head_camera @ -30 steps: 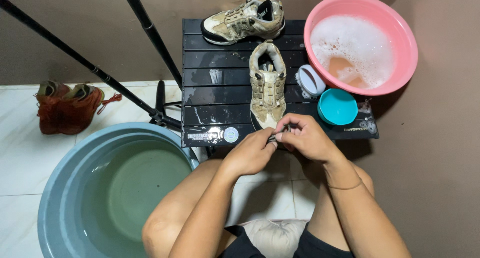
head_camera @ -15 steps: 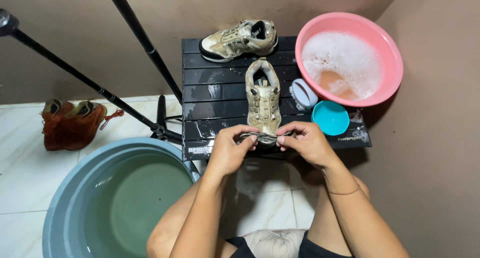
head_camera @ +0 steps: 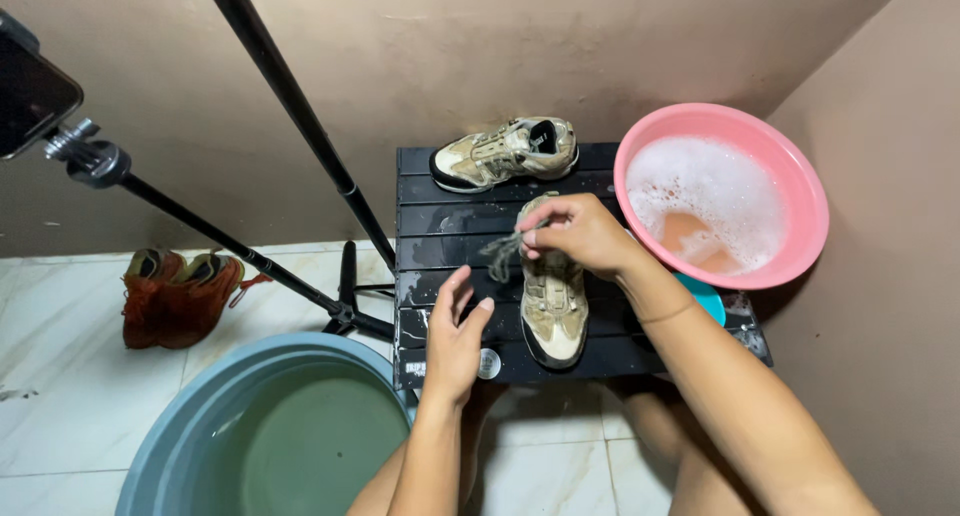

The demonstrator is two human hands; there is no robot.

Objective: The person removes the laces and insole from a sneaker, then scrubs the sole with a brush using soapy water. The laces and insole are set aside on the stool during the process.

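Observation:
A tan shoe [head_camera: 553, 306] lies lengthwise on a small black slatted table [head_camera: 440, 226]. My right hand [head_camera: 580, 234] is over its far end, pinching a grey-green shoelace [head_camera: 500, 254] that dangles to the left. My left hand [head_camera: 455, 336] hovers open just left of the shoe, fingers spread, touching nothing that I can see. A second tan shoe [head_camera: 505, 153] lies on its side at the table's far edge.
A pink basin [head_camera: 790, 176] of soapy water sits at the right. A teal bowl [head_camera: 712, 298] peeks from under my right forearm. A large grey-blue tub [head_camera: 190, 426] of water stands lower left. Black tripod legs [head_camera: 290, 96] cross the left side. Orange-brown boots [head_camera: 180, 296] stand on the tiled floor.
My right hand has moved from the shoe's near end to its far end, drawing the lace along. My left hand has let go and opened beside the shoe.

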